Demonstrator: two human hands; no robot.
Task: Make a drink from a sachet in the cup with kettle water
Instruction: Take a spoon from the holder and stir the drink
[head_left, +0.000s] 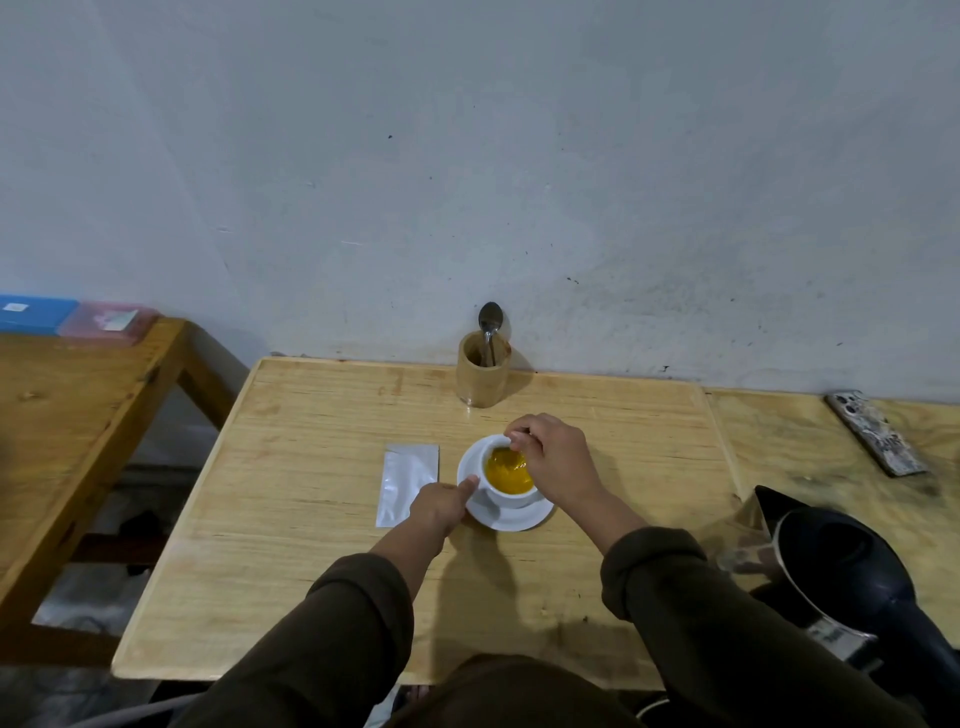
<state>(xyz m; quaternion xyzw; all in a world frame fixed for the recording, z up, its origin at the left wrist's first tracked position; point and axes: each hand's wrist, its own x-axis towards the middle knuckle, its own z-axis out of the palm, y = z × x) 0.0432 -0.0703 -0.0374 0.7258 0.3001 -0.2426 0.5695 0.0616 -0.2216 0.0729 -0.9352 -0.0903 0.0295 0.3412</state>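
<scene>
The small white ceramic cup (506, 480) holds a thick orange-yellow liquid (508, 472) and stands on a round white saucer (519, 517) on the pale wooden table (311, 467). The right hand (553, 460) hangs over the cup's far and right rim, fingers curled and pinched together above the liquid; what they grip is too small to tell. The left hand (441, 504) is mostly curled, its thumb stretched out and touching the cup's left side just above the saucer. Just left of the left hand, a flat silver foil sachet (408, 483) lies on the table. Beyond the right hand, against the wall, a cylindrical wooden holder (482, 376) carries 1 metal spoon (490, 325). Well right of the right forearm stands a steel kettle with a black lid and handle (841, 577).
</scene>
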